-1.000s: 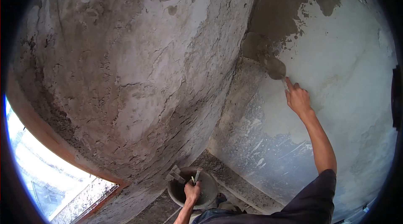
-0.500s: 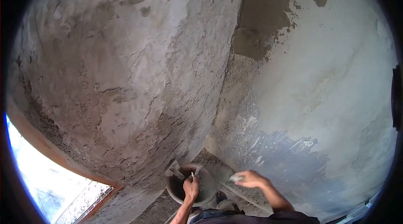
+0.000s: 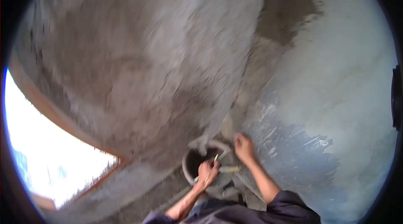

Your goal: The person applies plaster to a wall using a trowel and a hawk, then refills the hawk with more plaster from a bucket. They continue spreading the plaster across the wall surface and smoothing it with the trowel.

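A round bucket (image 3: 187, 166) with a thick pale rim stands below me, its inside dark. Over its right part, my left hand (image 3: 208, 173) is closed around a tool with a pale yellowish handle end (image 3: 216, 157) sticking up past the fingers; the rest of that tool is hidden. To the right of this hand, a second pale yellowish handle (image 3: 231, 168) lies across the bucket's right side. My right hand (image 3: 244, 147) is raised just beyond the bucket's right rim, close to the wall, its fingers smeared by motion. A grey flat piece (image 3: 200, 144) rests at the far rim.
A rough, partly plastered wall (image 3: 126, 64) rises on the left. It meets a smoother pale wall (image 3: 336, 81) at a corner, with a darker damp patch (image 3: 285, 5) high up. A bright opening with an orange-brown edge (image 3: 79, 135) is at lower left.
The view has shifted, blurring the walls. My right hand has moved up toward the corner; the whitish thing formerly in it no longer shows there. A pale handle now shows across the bucket's right side.
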`<state>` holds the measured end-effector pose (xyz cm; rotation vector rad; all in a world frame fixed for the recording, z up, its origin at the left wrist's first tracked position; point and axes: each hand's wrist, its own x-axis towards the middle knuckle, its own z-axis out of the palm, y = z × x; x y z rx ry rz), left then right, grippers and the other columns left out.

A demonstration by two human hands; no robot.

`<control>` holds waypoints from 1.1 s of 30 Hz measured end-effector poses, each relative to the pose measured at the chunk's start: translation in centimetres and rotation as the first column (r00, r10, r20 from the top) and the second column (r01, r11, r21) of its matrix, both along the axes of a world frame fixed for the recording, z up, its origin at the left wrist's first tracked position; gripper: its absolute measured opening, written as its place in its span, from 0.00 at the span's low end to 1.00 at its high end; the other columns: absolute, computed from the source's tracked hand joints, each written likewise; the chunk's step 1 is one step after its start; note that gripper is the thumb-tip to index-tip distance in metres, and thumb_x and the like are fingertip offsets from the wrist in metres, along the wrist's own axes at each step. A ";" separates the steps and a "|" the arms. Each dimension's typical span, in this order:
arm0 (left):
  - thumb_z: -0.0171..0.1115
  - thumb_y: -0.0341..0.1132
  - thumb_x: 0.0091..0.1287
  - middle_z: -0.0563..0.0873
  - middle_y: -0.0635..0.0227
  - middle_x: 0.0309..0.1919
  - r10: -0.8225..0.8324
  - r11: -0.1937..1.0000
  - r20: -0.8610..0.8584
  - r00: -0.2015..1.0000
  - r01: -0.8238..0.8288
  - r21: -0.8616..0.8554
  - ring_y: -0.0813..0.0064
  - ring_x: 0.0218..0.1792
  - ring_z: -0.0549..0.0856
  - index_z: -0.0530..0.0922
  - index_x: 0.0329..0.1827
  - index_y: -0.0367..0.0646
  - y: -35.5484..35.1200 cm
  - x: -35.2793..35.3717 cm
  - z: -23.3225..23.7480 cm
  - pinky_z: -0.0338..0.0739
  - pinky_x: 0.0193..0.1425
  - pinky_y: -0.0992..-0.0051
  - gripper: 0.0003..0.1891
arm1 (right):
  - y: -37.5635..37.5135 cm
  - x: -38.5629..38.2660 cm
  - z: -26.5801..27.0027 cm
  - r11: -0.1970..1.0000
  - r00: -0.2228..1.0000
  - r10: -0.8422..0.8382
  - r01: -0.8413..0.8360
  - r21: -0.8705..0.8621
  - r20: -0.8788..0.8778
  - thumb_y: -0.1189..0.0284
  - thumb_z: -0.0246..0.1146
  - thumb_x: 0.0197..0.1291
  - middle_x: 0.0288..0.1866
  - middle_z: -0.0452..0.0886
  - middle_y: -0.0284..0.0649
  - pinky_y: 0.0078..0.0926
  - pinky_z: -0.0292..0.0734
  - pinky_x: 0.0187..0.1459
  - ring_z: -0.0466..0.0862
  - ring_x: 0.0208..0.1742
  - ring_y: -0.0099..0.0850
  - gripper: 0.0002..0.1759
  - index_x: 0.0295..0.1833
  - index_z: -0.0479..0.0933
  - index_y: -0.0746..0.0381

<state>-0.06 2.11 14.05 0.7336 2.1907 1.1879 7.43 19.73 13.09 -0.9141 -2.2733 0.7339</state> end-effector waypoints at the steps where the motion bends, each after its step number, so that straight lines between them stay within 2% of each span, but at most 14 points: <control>1: 0.53 0.45 0.59 0.80 0.46 0.24 0.011 0.997 -0.100 0.995 -0.003 0.075 0.47 0.30 0.81 0.80 0.29 0.37 0.3 0.4 -1.6 0.74 0.38 0.56 0.18 | 1.1 -1.3 0.9 0.988 0.985 0.154 -0.153 0.016 -0.072 0.72 0.58 0.59 0.41 0.82 0.50 0.38 0.76 0.41 0.81 0.43 0.48 0.09 0.43 0.79 0.63; 5: 0.54 0.42 0.58 0.78 0.46 0.21 -0.028 0.998 -0.087 0.996 0.033 0.057 0.46 0.28 0.80 0.80 0.33 0.37 -0.3 0.5 -1.4 0.73 0.34 0.56 0.15 | 1.2 -6.1 2.0 0.651 0.652 0.720 -0.753 0.093 0.236 0.75 0.59 0.54 0.41 0.81 0.43 0.34 0.75 0.48 0.80 0.47 0.42 0.11 0.43 0.79 0.62; 7: 0.56 0.42 0.56 0.78 0.46 0.20 -0.042 0.998 -0.041 0.998 0.044 0.041 0.46 0.28 0.80 0.81 0.36 0.38 -0.4 0.4 -1.0 0.74 0.34 0.57 0.16 | 1.4 -8.4 -0.4 -0.001 0.172 0.797 -0.958 0.286 0.580 0.72 0.59 0.48 0.37 0.80 0.39 0.34 0.73 0.53 0.78 0.50 0.38 0.13 0.42 0.79 0.61; 11: 0.56 0.42 0.56 0.80 0.46 0.21 -0.088 0.996 -0.044 0.995 0.088 -0.002 0.48 0.28 0.81 0.82 0.38 0.39 -0.4 0.9 -1.6 0.75 0.35 0.57 0.16 | -0.7 -9.2 -8.0 -0.272 0.048 0.856 -0.806 0.526 0.515 0.69 0.58 0.45 0.34 0.79 0.37 0.37 0.70 0.56 0.76 0.50 0.34 0.12 0.35 0.80 0.61; 13: 0.56 0.43 0.56 0.81 0.47 0.22 -0.090 0.996 -0.036 0.995 0.091 0.010 0.49 0.29 0.82 0.83 0.39 0.40 -0.3 1.3 -2.6 0.76 0.37 0.57 0.17 | -0.7 -8.2 -11.9 -0.332 -0.003 0.663 -0.897 0.291 0.749 0.68 0.58 0.44 0.32 0.79 0.35 0.36 0.68 0.57 0.77 0.47 0.33 0.09 0.29 0.80 0.59; 17: 0.56 0.45 0.56 0.82 0.46 0.26 -0.161 0.986 0.005 0.987 0.161 -0.046 0.50 0.32 0.83 0.83 0.45 0.44 -0.6 1.2 -3.1 0.77 0.41 0.58 0.19 | 0.2 -7.8 -14.2 -0.286 0.112 0.655 -0.879 0.382 0.747 0.67 0.57 0.45 0.30 0.78 0.32 0.32 0.68 0.51 0.78 0.39 0.30 0.07 0.25 0.78 0.56; 21: 0.55 0.43 0.57 0.82 0.46 0.25 -0.173 0.984 -0.037 0.984 0.172 -0.039 0.49 0.32 0.83 0.83 0.42 0.45 -0.8 1.5 -2.9 0.77 0.40 0.57 0.16 | 1.3 -6.5 -8.8 -0.157 0.154 0.637 -0.933 0.323 0.756 0.67 0.58 0.45 0.30 0.79 0.34 0.33 0.68 0.50 0.79 0.39 0.31 0.07 0.30 0.78 0.58; 26: 0.54 0.43 0.58 0.82 0.48 0.25 -0.188 0.982 -0.029 0.982 0.188 -0.004 0.48 0.32 0.83 0.83 0.39 0.44 -0.5 1.2 -2.8 0.77 0.40 0.56 0.15 | 4.2 -1.6 1.0 0.364 0.380 0.174 -0.882 0.299 0.908 0.67 0.61 0.47 0.35 0.79 0.41 0.37 0.68 0.49 0.79 0.42 0.36 0.13 0.37 0.77 0.63; 27: 0.54 0.43 0.58 0.82 0.48 0.25 -0.159 0.987 -0.028 0.987 0.159 -0.005 0.47 0.32 0.83 0.82 0.38 0.43 -0.2 0.7 -2.7 0.76 0.40 0.56 0.15 | 4.9 -0.2 1.8 0.526 0.345 0.069 -0.810 0.259 0.936 0.67 0.61 0.46 0.36 0.80 0.45 0.37 0.68 0.49 0.79 0.43 0.38 0.15 0.39 0.77 0.65; 29: 0.54 0.43 0.58 0.83 0.48 0.28 -0.128 0.992 -0.034 0.991 0.128 -0.001 0.47 0.33 0.82 0.82 0.37 0.41 0.1 0.3 -3.2 0.76 0.40 0.55 0.16 | 7.2 3.2 0.1 0.809 0.654 0.089 -0.487 0.328 0.751 0.67 0.61 0.44 0.39 0.80 0.48 0.41 0.68 0.50 0.79 0.44 0.42 0.20 0.43 0.77 0.68; 30: 0.54 0.43 0.58 0.83 0.48 0.28 -0.146 0.989 -0.051 0.988 0.147 0.014 0.47 0.33 0.82 0.82 0.37 0.41 0.1 0.1 -3.3 0.76 0.40 0.55 0.16 | 7.6 4.6 0.0 0.968 0.696 0.102 -0.233 0.090 0.710 0.66 0.61 0.47 0.41 0.80 0.49 0.43 0.68 0.49 0.79 0.44 0.43 0.21 0.45 0.76 0.68; 31: 0.53 0.43 0.58 0.83 0.48 0.28 -0.136 0.991 -0.033 0.990 0.136 0.011 0.47 0.35 0.82 0.82 0.37 0.41 0.2 -0.2 -3.3 0.75 0.41 0.56 0.16 | 7.9 6.1 -0.3 0.984 0.744 0.097 0.030 -0.178 0.662 0.64 0.61 0.50 0.42 0.80 0.50 0.44 0.69 0.48 0.79 0.44 0.44 0.23 0.47 0.76 0.69; 32: 0.53 0.44 0.59 0.83 0.47 0.29 -0.120 0.993 -0.018 0.993 0.120 0.011 0.47 0.36 0.82 0.82 0.37 0.41 0.3 -0.7 -3.3 0.75 0.42 0.56 0.16 | 7.8 8.5 -3.9 0.991 0.899 -0.045 0.095 -0.093 0.435 0.59 0.61 0.56 0.38 0.81 0.48 0.41 0.71 0.42 0.79 0.38 0.40 0.22 0.48 0.76 0.66; 33: 0.53 0.44 0.59 0.83 0.48 0.30 -0.112 0.994 -0.016 0.994 0.112 0.010 0.47 0.36 0.83 0.82 0.38 0.41 0.3 -1.1 -3.5 0.75 0.43 0.56 0.16 | 9.0 9.8 -6.1 0.930 0.920 0.008 0.137 -0.340 0.391 0.54 0.61 0.57 0.36 0.79 0.47 0.37 0.70 0.38 0.77 0.35 0.34 0.25 0.47 0.76 0.66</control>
